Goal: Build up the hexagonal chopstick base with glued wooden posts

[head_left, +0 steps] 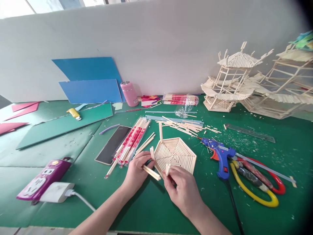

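Note:
A hexagonal panel (179, 151) made of pale wooden sticks in concentric rings lies on the green table. A double stick post (160, 133) stands up at its back left corner. Another short post (152, 153) rises at the left corner, against the fingers of my left hand (136, 173). That hand is closed around several loose wooden sticks (152, 173), which point toward the front right. My right hand (183, 187) pinches a short upright pair of sticks (168, 169) at the panel's front left corner. Whether its lower end touches the panel is hidden by my fingers.
To the right lie a blue glue gun (220, 155) and red-and-yellow-handled cutters (259, 182). Loose sticks (181, 124), packaged chopsticks (133, 140) and a phone (112, 145) lie nearby. A stick pagoda (236, 81) stands behind; a power strip (46, 178) is at left.

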Demonstrator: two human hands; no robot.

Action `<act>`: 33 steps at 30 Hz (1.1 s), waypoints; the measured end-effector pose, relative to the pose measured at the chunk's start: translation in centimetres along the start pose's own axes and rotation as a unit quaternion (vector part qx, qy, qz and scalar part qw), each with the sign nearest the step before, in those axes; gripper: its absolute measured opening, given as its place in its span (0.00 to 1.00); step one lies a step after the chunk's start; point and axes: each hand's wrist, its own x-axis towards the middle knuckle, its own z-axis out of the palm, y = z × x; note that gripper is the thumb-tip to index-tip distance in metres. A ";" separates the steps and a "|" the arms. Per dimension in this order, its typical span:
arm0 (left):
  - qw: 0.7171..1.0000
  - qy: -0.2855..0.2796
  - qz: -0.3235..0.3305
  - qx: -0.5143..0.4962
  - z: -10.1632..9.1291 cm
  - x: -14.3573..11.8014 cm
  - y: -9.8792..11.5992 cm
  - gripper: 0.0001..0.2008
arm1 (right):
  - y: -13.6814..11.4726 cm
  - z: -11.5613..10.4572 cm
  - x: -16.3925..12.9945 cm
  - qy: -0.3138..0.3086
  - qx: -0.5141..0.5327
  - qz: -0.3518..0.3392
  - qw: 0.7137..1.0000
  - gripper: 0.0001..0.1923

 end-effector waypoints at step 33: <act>0.947 0.071 -0.208 -0.232 -1.2 2.2 -0.1 0.07 | 2.5 -3.4 0.1 0.009 0.090 0.338 0.937 0.32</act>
